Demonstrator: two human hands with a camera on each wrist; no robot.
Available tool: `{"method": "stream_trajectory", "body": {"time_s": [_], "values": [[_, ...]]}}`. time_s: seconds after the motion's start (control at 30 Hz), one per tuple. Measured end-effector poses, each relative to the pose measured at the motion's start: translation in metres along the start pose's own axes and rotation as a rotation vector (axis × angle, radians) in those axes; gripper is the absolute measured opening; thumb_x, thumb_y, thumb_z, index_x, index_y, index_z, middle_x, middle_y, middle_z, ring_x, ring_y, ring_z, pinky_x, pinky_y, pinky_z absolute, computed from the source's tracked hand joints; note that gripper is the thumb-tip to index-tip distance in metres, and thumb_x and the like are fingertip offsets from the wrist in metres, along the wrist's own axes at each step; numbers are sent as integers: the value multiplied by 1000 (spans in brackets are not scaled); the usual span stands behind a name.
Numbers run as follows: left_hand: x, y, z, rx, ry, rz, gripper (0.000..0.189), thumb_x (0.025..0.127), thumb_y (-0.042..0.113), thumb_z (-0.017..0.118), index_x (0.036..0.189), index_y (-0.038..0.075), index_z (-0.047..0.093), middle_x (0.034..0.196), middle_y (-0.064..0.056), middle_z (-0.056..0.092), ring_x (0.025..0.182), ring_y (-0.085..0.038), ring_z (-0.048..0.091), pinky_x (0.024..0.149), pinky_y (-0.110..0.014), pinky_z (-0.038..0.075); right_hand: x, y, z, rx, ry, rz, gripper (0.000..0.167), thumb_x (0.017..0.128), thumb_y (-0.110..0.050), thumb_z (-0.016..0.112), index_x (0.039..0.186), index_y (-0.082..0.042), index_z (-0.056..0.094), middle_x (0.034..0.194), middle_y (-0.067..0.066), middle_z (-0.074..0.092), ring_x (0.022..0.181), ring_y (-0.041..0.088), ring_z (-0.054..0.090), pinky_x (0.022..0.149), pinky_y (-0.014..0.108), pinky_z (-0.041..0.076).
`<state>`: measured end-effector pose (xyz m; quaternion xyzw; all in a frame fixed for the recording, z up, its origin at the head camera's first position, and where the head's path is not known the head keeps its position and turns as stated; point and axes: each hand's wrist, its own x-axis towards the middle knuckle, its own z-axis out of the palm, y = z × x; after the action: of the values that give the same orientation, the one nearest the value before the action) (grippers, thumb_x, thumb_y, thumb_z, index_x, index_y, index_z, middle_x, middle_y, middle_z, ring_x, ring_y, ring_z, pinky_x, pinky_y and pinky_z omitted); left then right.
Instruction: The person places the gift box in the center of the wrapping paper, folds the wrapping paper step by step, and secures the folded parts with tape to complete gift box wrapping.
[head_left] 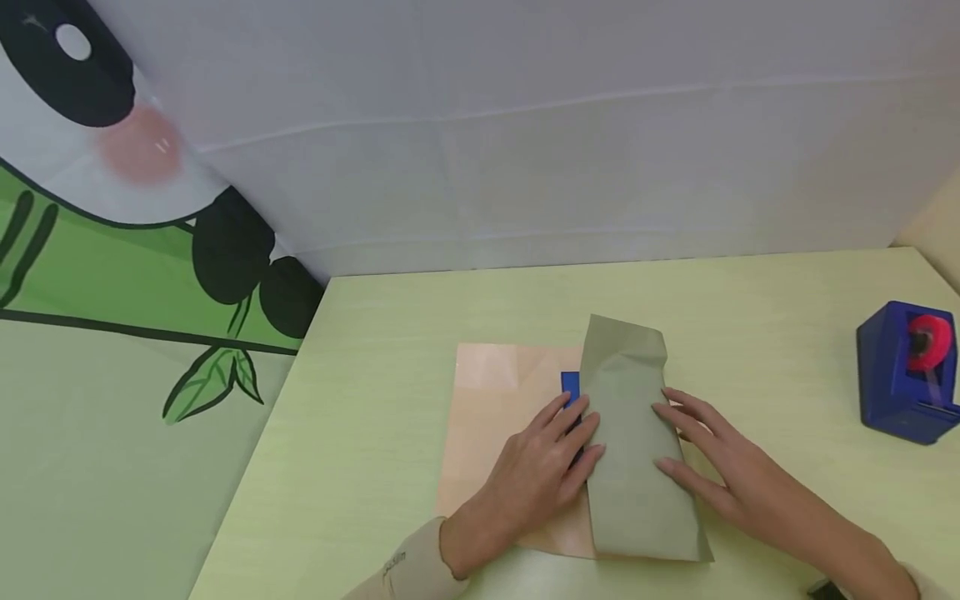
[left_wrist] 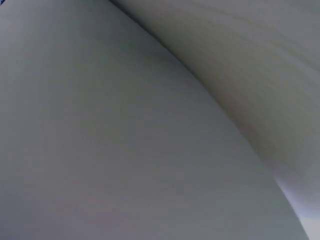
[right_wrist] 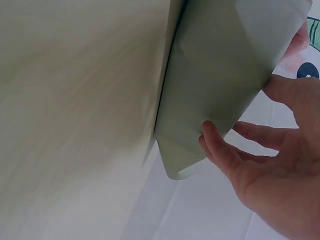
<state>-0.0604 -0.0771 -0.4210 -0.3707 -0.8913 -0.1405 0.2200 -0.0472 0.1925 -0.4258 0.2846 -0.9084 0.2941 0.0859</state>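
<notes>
A sheet of wrapping paper lies on the table, with a shiny peach side (head_left: 480,433) facing up on the left. Its grey-green flap (head_left: 633,483) is folded over from the right. A flat blue thing (head_left: 570,383) shows in a narrow strip beside the flap; the rest of it is hidden. My left hand (head_left: 528,471) rests across the blue strip, fingertips at the flap's left edge. At the flap's right edge, my right hand (head_left: 738,467) touches the paper with spread, slightly bent fingers. The right wrist view shows this hand (right_wrist: 280,170) against the flap (right_wrist: 215,75). The left wrist view shows only blurred pale surfaces.
A blue tape dispenser (head_left: 885,375) with a pink roll (head_left: 928,342) stands at the table's right side. Behind the pale table (head_left: 360,400) hangs a white sheet (head_left: 525,167). A printed cartoon cloth (head_left: 135,267) is to the left.
</notes>
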Motion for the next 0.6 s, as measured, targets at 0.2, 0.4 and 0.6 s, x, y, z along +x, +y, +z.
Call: {"method": "stream_trajectory", "body": {"time_s": [0.2, 0.4, 0.6], "values": [[0, 0, 1, 35, -23, 5, 31, 99, 28, 71, 123, 10, 75, 136, -13, 65, 127, -30, 61, 92, -32, 58, 13, 10, -1, 97, -113, 102, 72, 102, -31, 66, 162, -11, 31, 164, 14, 29, 131, 33, 56, 105, 22, 42], [0, 2, 2, 57, -32, 1, 31, 100, 28, 69, 126, 12, 73, 138, -12, 64, 127, -29, 60, 84, -31, 61, 24, 20, 1, 198, -161, 145, 77, 105, -32, 61, 165, -8, 17, 167, 20, 20, 131, 35, 56, 108, 26, 41], [-1, 2, 4, 61, -20, -4, 31, 100, 27, 69, 128, 12, 72, 140, -14, 62, 126, -28, 59, 75, -29, 62, 31, 25, 3, 270, -190, 182, 83, 106, -34, 59, 165, -5, 8, 169, 21, 10, 144, 41, 39, 113, 13, 24]]}}
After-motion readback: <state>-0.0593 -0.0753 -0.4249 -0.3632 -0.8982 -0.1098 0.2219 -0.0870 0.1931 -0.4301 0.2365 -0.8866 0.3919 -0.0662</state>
